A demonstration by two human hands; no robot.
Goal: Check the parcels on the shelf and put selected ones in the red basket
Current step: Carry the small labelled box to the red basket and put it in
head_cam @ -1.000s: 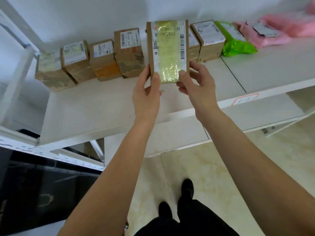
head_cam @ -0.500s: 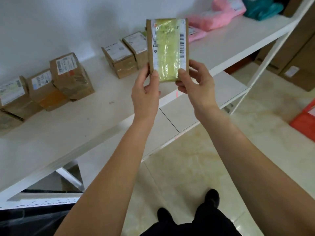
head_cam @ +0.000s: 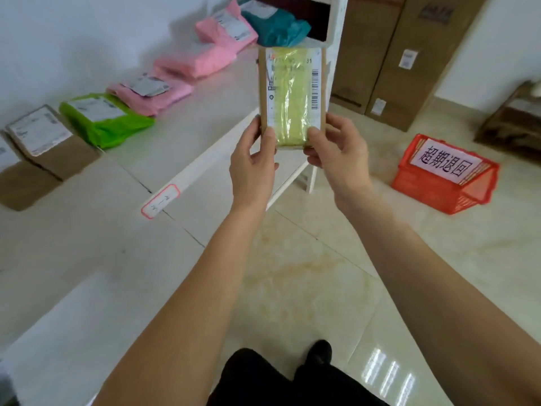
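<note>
Both hands hold one small cardboard parcel (head_cam: 292, 92) upright in front of the camera, above the floor and past the front edge of the white shelf (head_cam: 187, 136). The left hand (head_cam: 252, 168) pinches its lower left corner, thumb on the labelled face and the other fingers curled behind; the right hand (head_cam: 339, 155) grips the lower right corner the same way. The parcel's face carries a white label with a barcode under yellowish tape.

To the left of the fingers, on the shelf, lie a green mailer bag (head_cam: 105, 118), several pink mailer bags (head_cam: 196, 61), a teal bag (head_cam: 275, 27) farther back, and brown boxes (head_cam: 44, 148) at the near left. To the right of the fingers, well apart on the tiled floor, stands the red basket (head_cam: 445, 178) with a white sign bearing Chinese characters. Tall cardboard cartons (head_cam: 389, 54) stand behind it.
</note>
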